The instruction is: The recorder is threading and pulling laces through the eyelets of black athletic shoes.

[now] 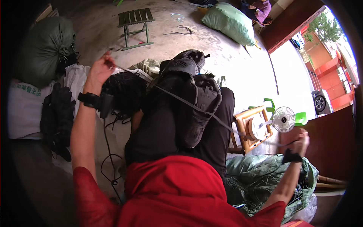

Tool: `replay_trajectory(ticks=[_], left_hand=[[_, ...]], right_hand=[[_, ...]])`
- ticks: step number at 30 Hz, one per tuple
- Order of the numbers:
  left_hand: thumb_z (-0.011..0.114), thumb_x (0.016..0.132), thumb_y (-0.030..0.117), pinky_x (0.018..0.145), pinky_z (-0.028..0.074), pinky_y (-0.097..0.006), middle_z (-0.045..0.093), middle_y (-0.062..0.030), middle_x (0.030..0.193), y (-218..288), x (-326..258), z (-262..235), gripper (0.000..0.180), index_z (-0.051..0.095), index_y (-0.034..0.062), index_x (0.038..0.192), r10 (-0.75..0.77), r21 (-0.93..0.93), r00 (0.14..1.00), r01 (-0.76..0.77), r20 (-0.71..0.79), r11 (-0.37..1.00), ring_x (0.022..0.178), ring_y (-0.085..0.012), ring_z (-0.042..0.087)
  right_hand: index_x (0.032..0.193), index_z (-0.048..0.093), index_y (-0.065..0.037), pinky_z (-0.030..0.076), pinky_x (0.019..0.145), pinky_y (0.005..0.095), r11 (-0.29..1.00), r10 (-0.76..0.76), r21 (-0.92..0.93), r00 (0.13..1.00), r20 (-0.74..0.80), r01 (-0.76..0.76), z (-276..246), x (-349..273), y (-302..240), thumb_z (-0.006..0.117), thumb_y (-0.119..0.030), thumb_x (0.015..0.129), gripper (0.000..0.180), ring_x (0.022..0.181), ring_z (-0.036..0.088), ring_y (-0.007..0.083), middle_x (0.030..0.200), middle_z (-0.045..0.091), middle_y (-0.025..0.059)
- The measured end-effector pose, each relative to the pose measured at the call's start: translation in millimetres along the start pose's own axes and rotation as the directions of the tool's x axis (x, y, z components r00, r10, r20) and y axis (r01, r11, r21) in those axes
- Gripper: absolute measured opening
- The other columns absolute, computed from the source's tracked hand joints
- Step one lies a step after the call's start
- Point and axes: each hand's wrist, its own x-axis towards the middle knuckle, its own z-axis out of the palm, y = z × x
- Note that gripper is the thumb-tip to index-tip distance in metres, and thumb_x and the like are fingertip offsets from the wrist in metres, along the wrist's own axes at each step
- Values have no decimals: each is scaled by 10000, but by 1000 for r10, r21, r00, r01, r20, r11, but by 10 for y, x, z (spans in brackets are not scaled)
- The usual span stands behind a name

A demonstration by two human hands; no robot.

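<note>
Between left hand (103, 69) and right hand (301, 142), wide apart, runs one grey lace (181, 100), pinched by both. Lower between them: one dark shoe (195, 123).

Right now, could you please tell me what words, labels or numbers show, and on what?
White sack, far left: green printed characters, which I leave uncopied.
Dark shoe on the lap: small lettering on its tongue, too blurred to read.
I can make out no other text.
</note>
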Motion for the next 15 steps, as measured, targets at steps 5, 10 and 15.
replay_trajectory(ticks=[5, 10, 15], left_hand=[[533, 925, 55, 774, 500, -332, 624, -81, 943, 766, 323, -866, 187, 618, 41, 1091, -29, 79, 998, 33, -47, 996, 849, -209, 608], [560, 941, 82, 776, 535, -305, 657, -105, 1116, 1525, 312, -865, 166, 624, 37, 1087, 33, 370, 999, -28, -8, 929, 1065, -220, 627], [571, 944, 94, 811, 545, -280, 656, -66, 1154, 2033, 336, -521, 228, 616, 27, 1158, 114, 423, 991, -74, -71, 903, 1098, -198, 621]], right_hand=[[990, 643, -105, 303, 407, 177, 935, 322, -213, 932, 169, -284, 2121, -1298, 512, 583, -213, 935, 135, 464, 396, 21, 764, 669, 32], [955, 622, -40, 415, 497, 210, 982, 191, -99, 818, 542, -163, 3081, -2032, 142, 614, -198, 937, 160, 544, 538, 72, 747, 644, 36], [989, 634, -22, 438, 539, 214, 983, 118, -185, 773, 624, -2, 3161, -2261, -142, 613, -212, 938, 198, 596, 567, 77, 786, 667, 56]])
